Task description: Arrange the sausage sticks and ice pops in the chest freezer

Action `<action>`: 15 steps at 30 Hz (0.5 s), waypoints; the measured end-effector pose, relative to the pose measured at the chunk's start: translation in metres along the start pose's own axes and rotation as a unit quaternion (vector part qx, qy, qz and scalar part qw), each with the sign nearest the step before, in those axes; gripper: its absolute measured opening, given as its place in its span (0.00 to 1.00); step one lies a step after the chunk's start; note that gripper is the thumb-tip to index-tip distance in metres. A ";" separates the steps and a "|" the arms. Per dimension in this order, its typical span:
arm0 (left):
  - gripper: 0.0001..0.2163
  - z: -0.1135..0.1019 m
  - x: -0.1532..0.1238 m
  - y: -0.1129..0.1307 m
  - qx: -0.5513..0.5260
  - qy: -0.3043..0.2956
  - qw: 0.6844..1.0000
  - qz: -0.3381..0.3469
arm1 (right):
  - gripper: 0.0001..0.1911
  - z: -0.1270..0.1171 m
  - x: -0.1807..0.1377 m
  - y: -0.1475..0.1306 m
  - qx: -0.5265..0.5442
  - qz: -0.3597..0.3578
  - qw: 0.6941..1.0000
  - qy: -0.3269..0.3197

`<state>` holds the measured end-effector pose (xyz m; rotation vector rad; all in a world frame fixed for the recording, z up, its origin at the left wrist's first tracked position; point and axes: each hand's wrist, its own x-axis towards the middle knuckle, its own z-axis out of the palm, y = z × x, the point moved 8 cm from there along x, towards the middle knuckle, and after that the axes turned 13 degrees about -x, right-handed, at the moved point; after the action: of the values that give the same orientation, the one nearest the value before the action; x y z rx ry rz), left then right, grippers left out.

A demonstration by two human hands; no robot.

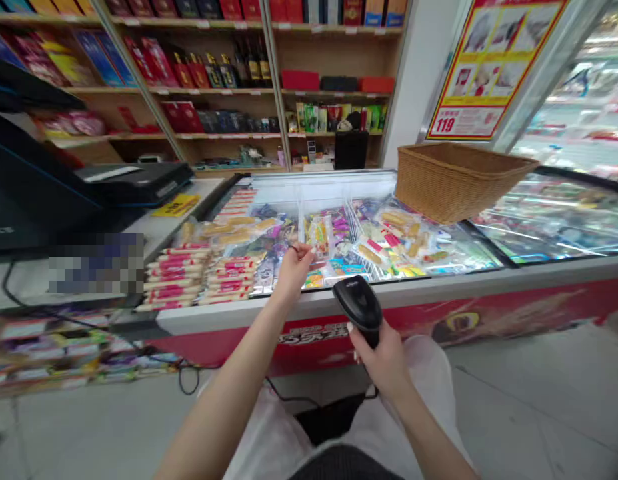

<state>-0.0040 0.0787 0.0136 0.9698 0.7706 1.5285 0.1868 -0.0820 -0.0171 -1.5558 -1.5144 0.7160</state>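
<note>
My right hand (386, 360) is wrapped round the handle of a black barcode scanner (357, 301), its head tilted up toward the freezer. Over the freezer's front edge reaches my left hand (295, 265), its fingers pinched at the lower left edge of a clear plastic packet (319, 235) with yellow and orange contents. Beneath that packet, the chest freezer (429, 283) holds purple and blue packs. Pink-banded sausages (176, 277) lie in rows left of my left hand, and bagged corn-like food (399, 233) lies to the right.
A wicker basket (459, 180) sits on the freezer's right part. At left, a counter carries a dark checkout machine (43, 173) and a yellow card (176, 205). A cable (189, 377) hangs by the counter. Shelves (229, 93) of boxes and bottles stand behind.
</note>
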 end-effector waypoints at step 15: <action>0.08 -0.002 -0.004 0.000 0.017 0.011 1.000 0.023 | 0.15 0.004 0.003 -0.019 -0.018 -0.018 0.999 0.020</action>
<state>-0.0058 0.0748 0.0117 1.0038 0.7970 1.5731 0.1740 -0.0796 -0.0022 -1.5573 -1.5305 0.6372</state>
